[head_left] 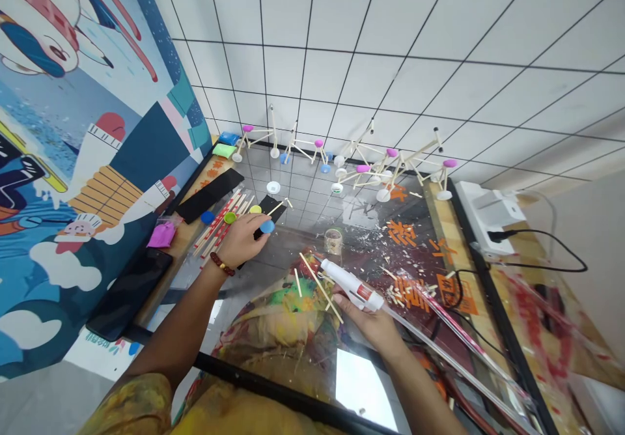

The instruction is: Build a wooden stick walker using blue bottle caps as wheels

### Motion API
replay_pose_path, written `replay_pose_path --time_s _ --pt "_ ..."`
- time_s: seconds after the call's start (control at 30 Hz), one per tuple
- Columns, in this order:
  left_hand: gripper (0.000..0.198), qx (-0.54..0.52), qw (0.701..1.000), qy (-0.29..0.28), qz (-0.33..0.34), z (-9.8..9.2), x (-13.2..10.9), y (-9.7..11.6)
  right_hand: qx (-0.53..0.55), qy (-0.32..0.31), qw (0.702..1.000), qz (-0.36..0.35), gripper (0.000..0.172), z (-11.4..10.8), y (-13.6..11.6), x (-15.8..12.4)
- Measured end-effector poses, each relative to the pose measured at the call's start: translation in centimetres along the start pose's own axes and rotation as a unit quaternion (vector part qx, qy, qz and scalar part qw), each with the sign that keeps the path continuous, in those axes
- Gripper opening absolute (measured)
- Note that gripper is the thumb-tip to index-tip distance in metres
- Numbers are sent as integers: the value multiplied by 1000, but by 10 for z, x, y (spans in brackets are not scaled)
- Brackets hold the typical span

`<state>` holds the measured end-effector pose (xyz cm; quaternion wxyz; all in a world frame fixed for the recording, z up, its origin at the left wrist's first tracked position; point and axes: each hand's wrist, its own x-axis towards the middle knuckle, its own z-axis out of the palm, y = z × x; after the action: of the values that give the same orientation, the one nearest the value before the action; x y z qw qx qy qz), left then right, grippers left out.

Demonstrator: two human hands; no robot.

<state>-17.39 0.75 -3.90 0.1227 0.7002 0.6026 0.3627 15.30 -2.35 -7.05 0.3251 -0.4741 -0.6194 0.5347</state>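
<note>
My left hand (243, 239) reaches forward over the glass table and pinches a blue round cap (267, 226) at its fingertips, with a thin wooden stick (276, 208) poking out beside it. It wears a bead bracelet. My right hand (368, 321) grips a white hot-glue gun (350, 284), nozzle pointing left, along with a long wooden stick (319, 286). A bundle of sticks (221, 224) and green, yellow and blue caps lie just left of my left hand.
Several stick-and-cap models (375, 169) stand along the tiled wall. A small glass jar (334, 240) sits mid-table amid wood scraps. A black phone (127, 293) and pink clay (161, 234) lie at left. A white power strip (491, 219) with black cable is at right.
</note>
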Motion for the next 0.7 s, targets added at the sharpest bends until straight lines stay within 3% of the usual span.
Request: replay_pose_path --time_s 0.13,0.27,0.37,0.5,0.7 --pt "42 -279 956 34 -82 7 -3 19 15 -4 1000 0 29 1 0 2" --pt "37 -359 932 9 -54 14 -6 36 23 -5 1000 0 27 2 -5 2" --pt "37 -314 949 -5 -23 14 -8 39 32 -2 999 2 27 3 -8 2" --pt "39 -153 987 -15 50 6 -8 38 56 8 998 7 27 2 -7 1" --pt "33 -89 991 -86 50 4 13 49 94 50 993 41 36 1 -1 3"
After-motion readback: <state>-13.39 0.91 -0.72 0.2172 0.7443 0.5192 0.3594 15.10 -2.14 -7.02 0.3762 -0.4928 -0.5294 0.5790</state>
